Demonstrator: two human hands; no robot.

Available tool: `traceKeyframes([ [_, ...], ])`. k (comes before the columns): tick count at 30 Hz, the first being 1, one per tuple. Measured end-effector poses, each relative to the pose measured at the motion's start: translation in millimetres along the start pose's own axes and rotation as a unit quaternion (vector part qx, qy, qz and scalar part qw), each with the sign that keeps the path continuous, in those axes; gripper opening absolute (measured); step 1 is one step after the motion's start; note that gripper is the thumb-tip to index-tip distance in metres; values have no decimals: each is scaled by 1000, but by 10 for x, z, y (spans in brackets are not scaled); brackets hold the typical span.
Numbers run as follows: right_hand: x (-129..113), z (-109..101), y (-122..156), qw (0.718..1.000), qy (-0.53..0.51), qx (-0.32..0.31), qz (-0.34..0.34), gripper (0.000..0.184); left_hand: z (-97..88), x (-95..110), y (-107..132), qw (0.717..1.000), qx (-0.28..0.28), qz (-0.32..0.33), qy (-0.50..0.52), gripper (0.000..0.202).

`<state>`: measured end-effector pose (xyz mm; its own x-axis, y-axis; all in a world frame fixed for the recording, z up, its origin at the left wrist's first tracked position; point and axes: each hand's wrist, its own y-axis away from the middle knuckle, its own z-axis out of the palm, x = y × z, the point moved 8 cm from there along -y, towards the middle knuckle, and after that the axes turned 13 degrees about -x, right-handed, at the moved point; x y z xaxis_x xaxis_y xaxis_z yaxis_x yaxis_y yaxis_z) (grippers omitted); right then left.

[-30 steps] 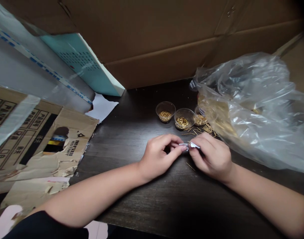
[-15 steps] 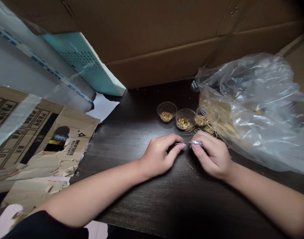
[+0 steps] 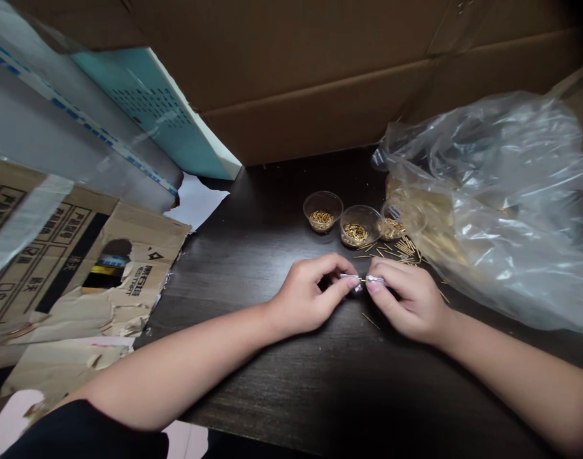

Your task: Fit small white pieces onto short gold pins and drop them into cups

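My left hand (image 3: 309, 296) and my right hand (image 3: 406, 298) meet above a dark wood table (image 3: 253, 376). Their fingertips pinch a small silvery piece (image 3: 362, 279), partly hidden by the fingers, with a thin gold pin (image 3: 362, 278) at its middle. Beyond my right hand stand several clear plastic cups, the nearest (image 3: 360, 226) holding short gold pins. Loose gold pins (image 3: 406, 248) lie scattered beside the cups, and a single pin (image 3: 370, 320) lies just below my hands.
A crumpled clear plastic bag (image 3: 496, 210) with gold pins inside lies at the right of the table. Torn printed cardboard (image 3: 95, 268) and a teal-and-white board (image 3: 152, 111) rest at the left. A large cardboard box wall (image 3: 291, 70) rises behind the table.
My hands have drawn closer together, and the silvery piece now sits between both sets of fingertips. My view has shifted slightly, so the cups appear a little higher and further right.
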<state>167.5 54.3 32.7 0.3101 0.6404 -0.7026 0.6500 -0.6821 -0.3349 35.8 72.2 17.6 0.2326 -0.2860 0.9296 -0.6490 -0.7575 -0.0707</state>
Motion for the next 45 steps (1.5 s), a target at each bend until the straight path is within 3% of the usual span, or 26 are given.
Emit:
traceKeyframes([
  [16,31,2,-22,999,-35,-25,3,20,14,-13,9,1000,-9,-1,27,13],
  [24,92,19,-8,995,-88,-42,20,23,122,-145,-40,970,-49,-62,231,27],
  [31,69,18,-26,994,-97,-44,15,22,142,-157,-64,955,-64,-70,280,30],
  [39,59,31,-51,995,-80,-57,25,25,99,-130,-28,977,-49,-53,200,25],
  [45,28,63,-41,996,-27,-81,9,22,-1,45,38,1000,-26,12,-12,12],
])
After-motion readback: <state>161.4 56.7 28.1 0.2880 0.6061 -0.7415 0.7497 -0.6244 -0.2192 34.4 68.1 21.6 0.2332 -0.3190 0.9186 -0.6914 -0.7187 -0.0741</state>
